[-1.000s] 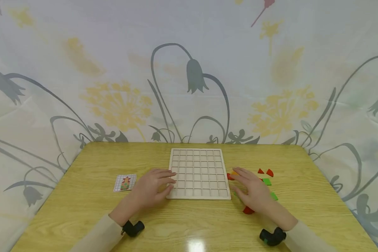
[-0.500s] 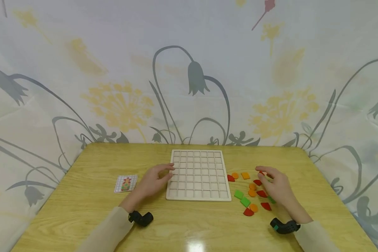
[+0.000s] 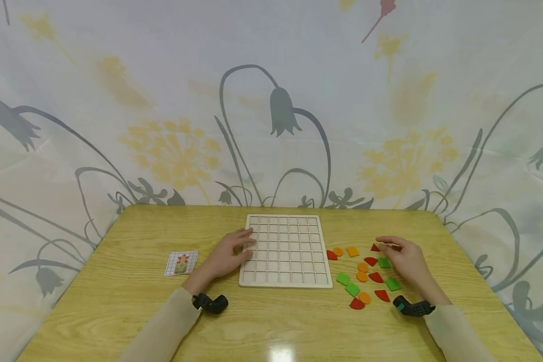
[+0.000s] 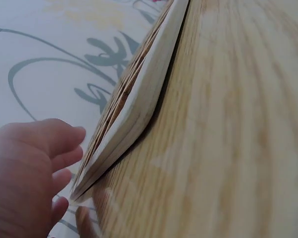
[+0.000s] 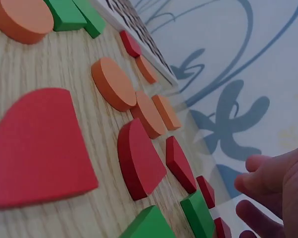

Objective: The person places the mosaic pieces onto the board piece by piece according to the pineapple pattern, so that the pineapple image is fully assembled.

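Note:
My left hand [image 3: 230,254] lies at the left side of a pale wooden grid board [image 3: 286,251], its relaxed fingers over the rim. In the left wrist view, its fingers [image 4: 65,141] are beside the board's thick edge [image 4: 134,111]. My right hand [image 3: 406,257] hovers loosely bent over the far right of a group of flat coloured pieces. Its fingertips are close to a small red triangle [image 3: 374,247] and partly hide a red quarter-circle [image 3: 396,248]. In the right wrist view, the fingers [image 5: 268,173] appear above the pieces with nothing between them.
Right of the board are orange discs [image 3: 363,267], green squares [image 3: 343,278], an orange square [image 3: 353,251] and more red quarter-circles [image 3: 382,295]. A card [image 3: 181,263] with a coloured pattern on a grid lies at left. Behind the wooden table [image 3: 276,322] hangs a flowered cloth [image 3: 271,151].
My right hand has moved right from beside the board, uncovering the coloured pieces, to the far-right ones. The left hand has shifted slightly and stays at the board's left edge.

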Demonstrator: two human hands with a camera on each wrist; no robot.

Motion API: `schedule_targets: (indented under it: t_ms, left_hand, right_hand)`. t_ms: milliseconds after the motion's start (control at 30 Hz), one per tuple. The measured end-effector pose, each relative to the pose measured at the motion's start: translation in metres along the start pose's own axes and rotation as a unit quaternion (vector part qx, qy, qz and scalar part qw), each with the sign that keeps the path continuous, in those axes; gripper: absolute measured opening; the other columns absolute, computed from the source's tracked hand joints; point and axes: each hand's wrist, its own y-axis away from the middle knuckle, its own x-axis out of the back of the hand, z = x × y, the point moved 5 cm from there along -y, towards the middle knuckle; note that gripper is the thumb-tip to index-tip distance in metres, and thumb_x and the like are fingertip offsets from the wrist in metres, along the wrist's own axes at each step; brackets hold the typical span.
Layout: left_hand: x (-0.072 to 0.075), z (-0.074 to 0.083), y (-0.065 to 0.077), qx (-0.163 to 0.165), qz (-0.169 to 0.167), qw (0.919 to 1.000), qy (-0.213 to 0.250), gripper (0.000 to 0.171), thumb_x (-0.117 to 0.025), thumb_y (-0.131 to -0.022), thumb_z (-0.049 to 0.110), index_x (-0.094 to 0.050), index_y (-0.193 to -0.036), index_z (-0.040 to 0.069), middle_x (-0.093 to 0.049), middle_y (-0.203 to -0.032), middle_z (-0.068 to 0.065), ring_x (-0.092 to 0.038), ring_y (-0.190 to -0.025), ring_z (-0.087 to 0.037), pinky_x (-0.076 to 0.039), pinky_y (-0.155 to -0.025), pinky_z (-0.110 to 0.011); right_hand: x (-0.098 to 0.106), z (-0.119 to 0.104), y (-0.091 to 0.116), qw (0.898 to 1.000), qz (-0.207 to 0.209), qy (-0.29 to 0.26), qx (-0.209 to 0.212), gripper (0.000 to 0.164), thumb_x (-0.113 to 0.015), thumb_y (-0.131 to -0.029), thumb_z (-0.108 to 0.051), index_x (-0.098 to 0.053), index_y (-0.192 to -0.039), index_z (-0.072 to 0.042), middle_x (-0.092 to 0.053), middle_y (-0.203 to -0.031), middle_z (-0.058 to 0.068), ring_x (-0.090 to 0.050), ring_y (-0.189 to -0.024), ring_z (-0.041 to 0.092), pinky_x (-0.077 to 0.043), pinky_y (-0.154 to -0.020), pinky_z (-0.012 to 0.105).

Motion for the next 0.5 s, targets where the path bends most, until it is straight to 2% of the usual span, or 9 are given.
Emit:
schedule_targets:
  t_ms: [133, 233, 333, 500]
  left_hand:
    - [-0.002, -0.002, 0.0, -0.01, -0.004, 0.9997, -0.023, 0.038, -0.065, -0.097, 0.024, -0.065, -0.131, 0.007, -0.041, -0.155, -0.009, -0.028, -0.146, -0.035, -0.025, -0.114, -0.059]
    - [-0.003, -0.003, 0.0, -0.017, -0.005, 0.9993, -0.033, 0.039, -0.066, -0.097, 0.025, -0.065, -0.131, 0.007, -0.041, -0.155, -0.009, -0.028, -0.146, -0.035, -0.026, -0.114, -0.059]
    - [-0.003, -0.003, 0.001, -0.022, -0.006, 0.9991, -0.036, 0.039, -0.065, -0.097, 0.026, -0.065, -0.132, 0.007, -0.041, -0.155, -0.01, -0.029, -0.145, -0.036, -0.027, -0.113, -0.06]
    - [-0.003, -0.002, 0.004, -0.026, -0.002, 0.9987, -0.042, 0.043, -0.067, -0.096, 0.031, -0.065, -0.132, 0.008, -0.042, -0.154, -0.011, -0.03, -0.145, -0.037, -0.027, -0.113, -0.061]
  right_hand:
    - [-0.001, 0.007, -0.006, 1.0, -0.026, 0.013, -0.003, 0.031, -0.06, -0.101, -0.019, -0.067, -0.124, 0.0, -0.067, -0.12, 0.022, -0.064, -0.084, 0.027, -0.048, -0.059, 0.025]
    - [-0.003, 0.012, -0.01, 0.999, -0.05, 0.011, -0.01, 0.034, -0.062, -0.1, -0.022, -0.067, -0.126, -0.001, -0.069, -0.118, 0.019, -0.064, -0.104, 0.033, -0.051, -0.076, 0.026]
    - [-0.004, 0.019, -0.012, 0.997, -0.075, -0.006, -0.029, 0.038, -0.063, -0.1, -0.026, -0.065, -0.128, -0.001, -0.069, -0.118, 0.016, -0.06, -0.112, 0.036, -0.05, -0.083, 0.028]
    - [-0.005, 0.026, -0.013, 0.993, -0.103, -0.034, -0.043, 0.043, -0.064, -0.099, -0.03, -0.063, -0.132, -0.002, -0.069, -0.12, 0.014, -0.057, -0.119, 0.035, -0.046, -0.085, 0.02]
